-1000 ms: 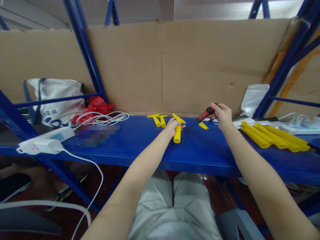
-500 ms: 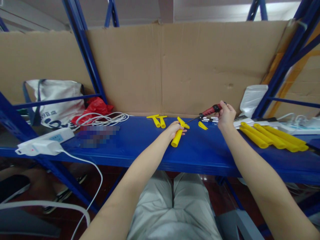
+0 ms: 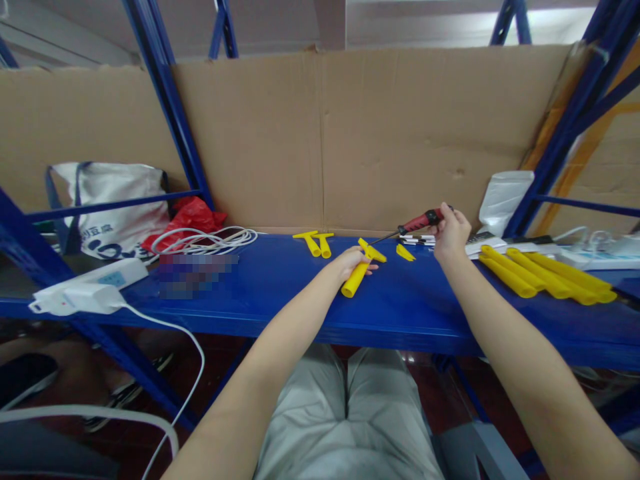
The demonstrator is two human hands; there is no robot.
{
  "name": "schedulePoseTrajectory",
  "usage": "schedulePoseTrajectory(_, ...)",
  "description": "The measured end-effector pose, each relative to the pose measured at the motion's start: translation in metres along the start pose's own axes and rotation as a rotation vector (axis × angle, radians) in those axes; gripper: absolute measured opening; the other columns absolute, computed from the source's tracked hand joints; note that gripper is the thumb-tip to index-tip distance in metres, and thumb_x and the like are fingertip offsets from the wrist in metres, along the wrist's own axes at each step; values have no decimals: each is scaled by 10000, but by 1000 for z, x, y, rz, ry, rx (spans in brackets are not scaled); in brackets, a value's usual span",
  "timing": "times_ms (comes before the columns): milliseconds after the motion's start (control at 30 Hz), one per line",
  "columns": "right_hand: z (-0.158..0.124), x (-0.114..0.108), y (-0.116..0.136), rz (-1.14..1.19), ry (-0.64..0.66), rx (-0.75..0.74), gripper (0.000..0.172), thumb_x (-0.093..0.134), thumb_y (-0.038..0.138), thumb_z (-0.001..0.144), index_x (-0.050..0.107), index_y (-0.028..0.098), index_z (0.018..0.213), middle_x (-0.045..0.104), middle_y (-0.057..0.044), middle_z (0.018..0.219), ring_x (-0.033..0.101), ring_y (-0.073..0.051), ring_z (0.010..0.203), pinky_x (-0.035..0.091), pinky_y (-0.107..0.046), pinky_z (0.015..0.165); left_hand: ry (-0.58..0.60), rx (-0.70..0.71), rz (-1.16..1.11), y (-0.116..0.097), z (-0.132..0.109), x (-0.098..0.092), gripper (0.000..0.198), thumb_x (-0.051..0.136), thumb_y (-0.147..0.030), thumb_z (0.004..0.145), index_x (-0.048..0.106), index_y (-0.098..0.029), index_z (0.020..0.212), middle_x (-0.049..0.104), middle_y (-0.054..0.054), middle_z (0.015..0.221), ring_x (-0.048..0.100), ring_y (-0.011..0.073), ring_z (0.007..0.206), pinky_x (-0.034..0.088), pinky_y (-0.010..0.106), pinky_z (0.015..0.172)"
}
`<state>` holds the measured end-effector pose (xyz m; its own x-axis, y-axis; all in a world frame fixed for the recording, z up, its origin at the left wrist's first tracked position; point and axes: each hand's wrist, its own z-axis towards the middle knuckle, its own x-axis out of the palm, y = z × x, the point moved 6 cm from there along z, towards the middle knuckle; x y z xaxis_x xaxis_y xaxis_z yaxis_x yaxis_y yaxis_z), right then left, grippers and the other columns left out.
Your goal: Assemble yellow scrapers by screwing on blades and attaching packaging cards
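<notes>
My left hand (image 3: 354, 261) is closed round a yellow T-shaped tube (image 3: 355, 279), its open end tilted toward me and its crosspiece pointing away. In my right hand (image 3: 450, 230) is a screwdriver (image 3: 420, 223) with a red and black handle, gripped near the handle's end. The thin shaft slants down to the left and its tip reaches the tube's crosspiece; whether it is inside cannot be made out. Two smaller yellow T-shaped pieces (image 3: 314, 245) lie left of my left hand. A small yellow scrap (image 3: 405, 253) rests between my hands.
Several yellow tubes (image 3: 547, 275) lie at the right of the blue shelf (image 3: 290, 303). Pens (image 3: 417, 240) and white packets are behind my right hand. A white power strip (image 3: 90, 283), coiled cable (image 3: 220, 239), red bag (image 3: 193, 217) and cloth bag (image 3: 117, 207) occupy the left. Cardboard (image 3: 380, 133) stands behind.
The yellow T-shaped tube has turned slightly in my left hand, its crosspiece shifting a little to the right. My right hand stays nearly in place with the screwdriver.
</notes>
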<state>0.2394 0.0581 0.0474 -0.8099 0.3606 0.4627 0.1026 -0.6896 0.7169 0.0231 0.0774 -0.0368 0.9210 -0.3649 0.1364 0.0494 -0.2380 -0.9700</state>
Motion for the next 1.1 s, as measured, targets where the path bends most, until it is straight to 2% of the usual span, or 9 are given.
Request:
schedulePoseTrajectory(167, -2, 1, 2, 56, -26, 12, 417, 716, 417, 652, 356, 213, 601, 256, 118, 431, 304, -40, 336, 268, -183, 324, 26, -2, 3, 1, 2, 0, 546, 462, 60, 774, 398, -191, 1254, 592, 124, 1163, 687, 154, 686, 519, 216, 523)
schedulePoseTrajectory(567, -1, 1, 4, 31, 2, -28, 419, 717, 441, 648, 364, 219, 617, 323, 112, 437, 338, -41, 319, 271, -185, 302, 35, 2, -12, 2, 3, -1, 604, 469, 75, 747, 383, -195, 1282, 569, 143, 1223, 688, 160, 695, 516, 221, 521)
schedulePoseTrajectory(900, 1, 1, 0, 5, 32, -57, 412, 706, 472, 636, 380, 221, 626, 363, 100, 462, 336, -44, 332, 275, -194, 306, 18, -2, -15, 0, -1, 1, 616, 433, 91, 743, 368, -188, 1288, 552, 151, 1248, 673, 131, 626, 506, 217, 490)
schedulePoseTrajectory(1100, -2, 5, 7, -89, 77, -162, 284, 647, 412, 697, 445, 214, 677, 459, 68, 549, 359, -55, 361, 280, -209, 328, 5, 4, -18, -1, -2, 0, 548, 439, 81, 743, 420, -190, 1218, 620, 108, 1143, 676, 136, 629, 496, 209, 497)
